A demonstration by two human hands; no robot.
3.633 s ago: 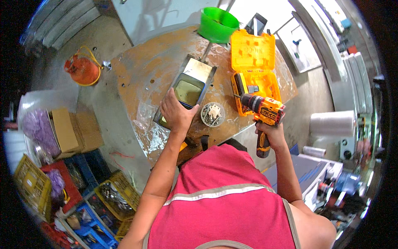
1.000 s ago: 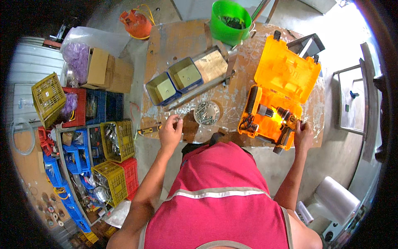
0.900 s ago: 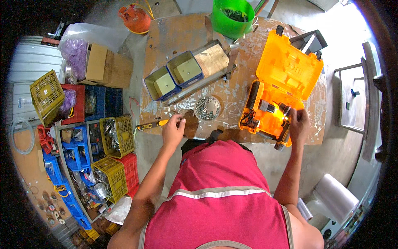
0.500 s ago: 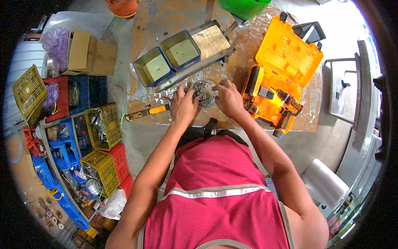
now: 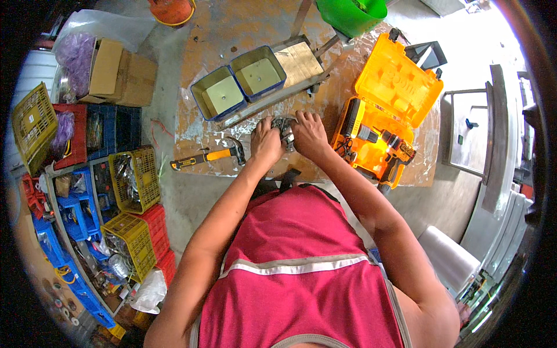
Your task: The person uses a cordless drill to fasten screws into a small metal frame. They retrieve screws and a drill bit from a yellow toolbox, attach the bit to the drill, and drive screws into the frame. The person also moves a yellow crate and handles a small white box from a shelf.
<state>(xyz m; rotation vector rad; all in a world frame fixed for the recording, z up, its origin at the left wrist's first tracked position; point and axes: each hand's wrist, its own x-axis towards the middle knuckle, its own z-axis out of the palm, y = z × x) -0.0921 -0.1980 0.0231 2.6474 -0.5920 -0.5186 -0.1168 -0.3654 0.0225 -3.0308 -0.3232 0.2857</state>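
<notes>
Nearest the camera, a pink sleeveless top with a pale reflective band fills the lower middle, and both bare forearms run up from it toward the worktop (image 5: 232, 35). The left hand (image 5: 266, 142) and right hand (image 5: 309, 134) meet over a small round metal dish (image 5: 284, 126) of grey bits; each grip is curled down on the dish's rim, though the fingers cover most of it and what lies inside is hard to make out. Just left of the left hand lies a hammer (image 5: 206, 156) with a yellow and black handle, apart from the fingers. To the right, an open orange tool case (image 5: 387, 110) holds a cordless drill (image 5: 387, 145), partly washed out by sunlight. Beyond the hands stand two blue square tins (image 5: 239, 84) side by side, touching a flat brass-coloured plate (image 5: 299, 57). Farther off, a green bucket (image 5: 351, 13) and an orange gas bottle (image 5: 172, 10) are cut off by the top edge. Along the left rim, crates (image 5: 130, 180) and a cardboard box (image 5: 119, 72) bend with the lens, their contents blurred.
</notes>
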